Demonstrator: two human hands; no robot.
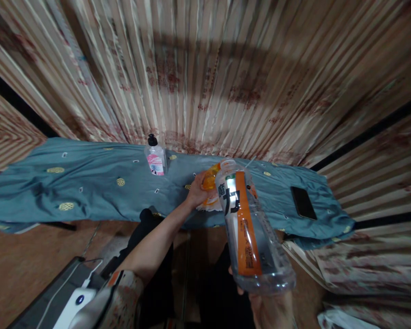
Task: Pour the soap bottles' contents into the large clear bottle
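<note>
My right hand (272,308) is closed around the base of a large clear plastic bottle (248,224) with an orange and silver label. The bottle is tilted, its open mouth pointing away from me and lying beside an orange see-through container (210,177). My left hand (197,191) grips that container from its left side; the bottle partly covers it, so its exact kind does not show. Under the left hand lies an orange and white frilled item (210,203), mostly hidden. To the left stands a clear pump bottle (156,160) with a black top and pink label.
A teal cloth (99,192) with pineapple prints covers the narrow table. A black phone (303,202) lies on its right part. Striped curtains (198,82) hang behind. At lower left, a white power bank (76,306) with a plugged-in cable rests on a dark surface.
</note>
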